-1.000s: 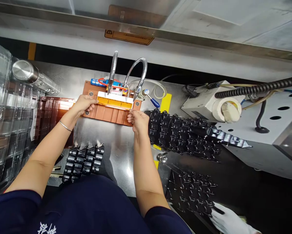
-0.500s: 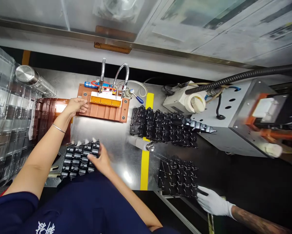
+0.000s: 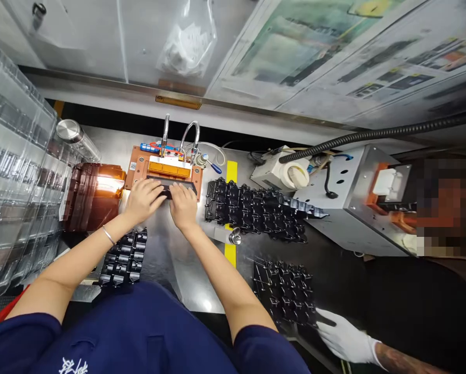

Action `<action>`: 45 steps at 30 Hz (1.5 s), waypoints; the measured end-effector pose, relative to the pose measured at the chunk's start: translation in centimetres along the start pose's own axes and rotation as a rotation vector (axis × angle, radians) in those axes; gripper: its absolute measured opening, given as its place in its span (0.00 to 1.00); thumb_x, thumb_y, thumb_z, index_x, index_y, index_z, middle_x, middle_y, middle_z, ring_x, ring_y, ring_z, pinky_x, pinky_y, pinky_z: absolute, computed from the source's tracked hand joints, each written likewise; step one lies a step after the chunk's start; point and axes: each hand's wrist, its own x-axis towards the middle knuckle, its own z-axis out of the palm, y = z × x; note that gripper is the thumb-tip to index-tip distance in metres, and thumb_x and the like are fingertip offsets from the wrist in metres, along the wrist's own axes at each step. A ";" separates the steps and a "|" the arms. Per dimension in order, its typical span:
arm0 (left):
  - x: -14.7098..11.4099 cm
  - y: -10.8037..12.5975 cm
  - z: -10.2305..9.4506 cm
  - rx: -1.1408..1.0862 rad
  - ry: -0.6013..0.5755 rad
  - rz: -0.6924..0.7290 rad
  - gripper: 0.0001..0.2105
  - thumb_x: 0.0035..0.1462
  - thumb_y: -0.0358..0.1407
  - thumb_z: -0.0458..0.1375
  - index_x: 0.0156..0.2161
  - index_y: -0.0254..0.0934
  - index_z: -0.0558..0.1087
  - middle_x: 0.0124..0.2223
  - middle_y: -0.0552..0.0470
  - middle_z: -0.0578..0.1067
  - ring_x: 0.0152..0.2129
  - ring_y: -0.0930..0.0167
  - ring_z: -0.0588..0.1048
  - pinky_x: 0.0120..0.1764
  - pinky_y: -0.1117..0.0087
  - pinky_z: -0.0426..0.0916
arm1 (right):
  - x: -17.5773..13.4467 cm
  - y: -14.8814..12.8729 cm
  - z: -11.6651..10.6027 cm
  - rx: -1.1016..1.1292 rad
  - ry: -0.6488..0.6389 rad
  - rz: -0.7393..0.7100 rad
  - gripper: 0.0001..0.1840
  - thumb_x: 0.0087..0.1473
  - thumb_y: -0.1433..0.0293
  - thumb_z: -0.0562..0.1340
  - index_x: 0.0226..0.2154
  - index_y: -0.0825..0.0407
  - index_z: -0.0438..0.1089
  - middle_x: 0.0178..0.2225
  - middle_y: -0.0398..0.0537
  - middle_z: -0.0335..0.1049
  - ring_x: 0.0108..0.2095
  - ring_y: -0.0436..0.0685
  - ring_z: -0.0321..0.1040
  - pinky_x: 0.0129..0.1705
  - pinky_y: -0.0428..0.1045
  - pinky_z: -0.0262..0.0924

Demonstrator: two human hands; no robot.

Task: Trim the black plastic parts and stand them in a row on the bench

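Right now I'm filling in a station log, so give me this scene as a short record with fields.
Left hand: fingers on a black strip, left part
Right hand: fingers on its right part
Fixture: copper-coloured, partly hidden by hands and strip
Orange strip: on the fixture, beyond the black strip
Black parts: in rows, right of the fixture
Co-worker: white-gloved hand, lower right

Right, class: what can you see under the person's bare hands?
A black part lies under the left hand and right hand, over the brown fixture. Its far edge shows; the hands cover some of the rest.
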 end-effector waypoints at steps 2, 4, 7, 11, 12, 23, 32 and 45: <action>0.4 -0.7 1.5 0.172 -0.078 0.099 0.12 0.60 0.38 0.55 0.47 0.36 0.74 0.49 0.41 0.76 0.49 0.59 0.71 0.54 0.48 0.62 | 1.8 0.1 2.0 -0.062 0.001 -0.015 0.18 0.60 0.75 0.52 0.51 0.52 0.69 0.55 0.54 0.68 0.57 0.63 0.61 0.59 0.64 0.49; 1.2 -1.9 2.9 0.224 -0.115 0.114 0.12 0.61 0.34 0.54 0.47 0.35 0.74 0.49 0.40 0.76 0.48 0.59 0.72 0.52 0.48 0.64 | 2.3 0.6 3.5 -0.085 -0.008 -0.024 0.18 0.60 0.75 0.52 0.51 0.52 0.69 0.55 0.55 0.68 0.57 0.63 0.60 0.58 0.64 0.49; 2.7 -3.9 4.6 0.230 -0.144 0.138 0.12 0.60 0.29 0.52 0.46 0.35 0.75 0.48 0.40 0.77 0.46 0.59 0.73 0.49 0.52 0.67 | 2.5 2.7 3.4 -0.049 -0.046 -0.112 0.18 0.60 0.72 0.53 0.51 0.52 0.68 0.56 0.56 0.67 0.59 0.62 0.57 0.59 0.62 0.49; 4.2 -5.4 6.6 0.222 -0.164 0.144 0.15 0.60 0.26 0.49 0.49 0.33 0.73 0.52 0.39 0.75 0.48 0.60 0.71 0.53 0.51 0.65 | 4.8 7.9 -0.5 -0.050 -0.016 0.024 0.19 0.62 0.66 0.52 0.51 0.56 0.68 0.52 0.60 0.69 0.56 0.62 0.59 0.57 0.58 0.53; 4.3 -5.5 7.0 0.219 -0.166 0.140 0.16 0.60 0.25 0.48 0.49 0.33 0.73 0.52 0.38 0.74 0.49 0.60 0.71 0.54 0.49 0.64 | 5.7 9.3 -1.5 -0.094 -0.009 0.121 0.19 0.63 0.66 0.51 0.50 0.58 0.68 0.51 0.62 0.69 0.55 0.63 0.60 0.56 0.59 0.54; 3.6 -5.5 8.2 0.151 -0.178 0.066 0.19 0.61 0.25 0.44 0.52 0.33 0.72 0.55 0.37 0.72 0.54 0.59 0.68 0.58 0.46 0.59 | 11.0 17.7 -5.1 -0.143 -0.155 0.387 0.15 0.60 0.63 0.55 0.37 0.56 0.72 0.32 0.58 0.71 0.46 0.66 0.63 0.49 0.62 0.56; 5.4 -5.8 5.7 0.138 -0.093 -0.276 0.21 0.62 0.42 0.50 0.56 0.32 0.67 0.59 0.36 0.68 0.57 0.55 0.64 0.60 0.48 0.55 | 9.4 13.2 -5.2 0.098 -0.020 0.469 0.21 0.58 0.63 0.57 0.51 0.53 0.67 0.47 0.57 0.70 0.50 0.65 0.64 0.54 0.62 0.57; -10.3 1.4 -0.3 -0.065 0.154 -0.246 0.16 0.56 0.34 0.55 0.50 0.36 0.63 0.46 0.40 0.75 0.48 0.61 0.74 0.49 0.54 0.71 | -7.0 0.4 -2.7 0.593 -0.053 0.360 0.25 0.50 0.70 0.53 0.52 0.52 0.65 0.52 0.58 0.66 0.50 0.58 0.68 0.46 0.53 0.68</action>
